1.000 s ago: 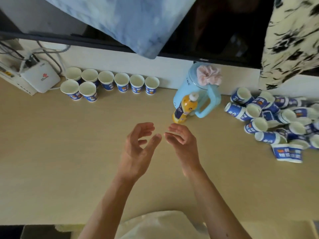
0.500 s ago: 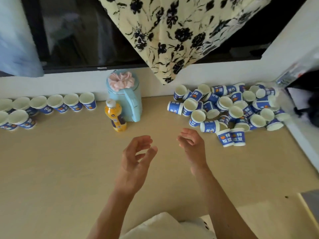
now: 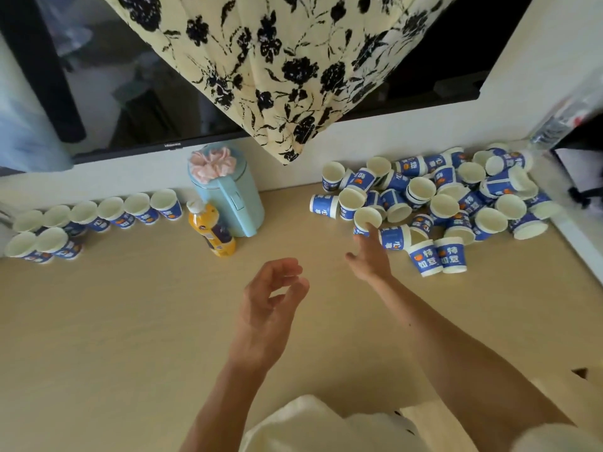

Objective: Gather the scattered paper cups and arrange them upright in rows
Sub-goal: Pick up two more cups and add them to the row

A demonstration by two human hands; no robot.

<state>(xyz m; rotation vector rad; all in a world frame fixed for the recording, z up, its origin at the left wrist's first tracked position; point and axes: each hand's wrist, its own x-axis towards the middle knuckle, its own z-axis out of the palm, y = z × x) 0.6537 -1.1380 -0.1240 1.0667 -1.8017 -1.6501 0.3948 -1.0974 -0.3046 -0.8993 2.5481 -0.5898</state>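
A heap of blue-and-white paper cups [image 3: 440,203] lies tumbled at the table's back right, most on their sides, two upside down [image 3: 437,257] at its near edge. My right hand [image 3: 370,257] stretches to the heap's near-left corner, fingertips touching one cup [image 3: 365,220] with its mouth facing me; the fingers are spread, not closed around it. My left hand [image 3: 270,305] hovers over the middle of the table, fingers loosely curled and holding nothing. At the back left stand upright cups in a long row [image 3: 114,210], with two more [image 3: 36,244] in front.
A light blue kettle [image 3: 228,194] with a pink scrunchie [image 3: 212,161] on its lid and an orange drink bottle [image 3: 212,231] stand between the rows and the heap. A TV screen [image 3: 130,93] and a floral cloth [image 3: 277,76] hang behind. The table's right edge [image 3: 580,238] runs beside the heap.
My view has swung right, from the upright rows to the heap. My right hand has reached forward and right onto a cup at the heap's edge. My left hand has barely moved.
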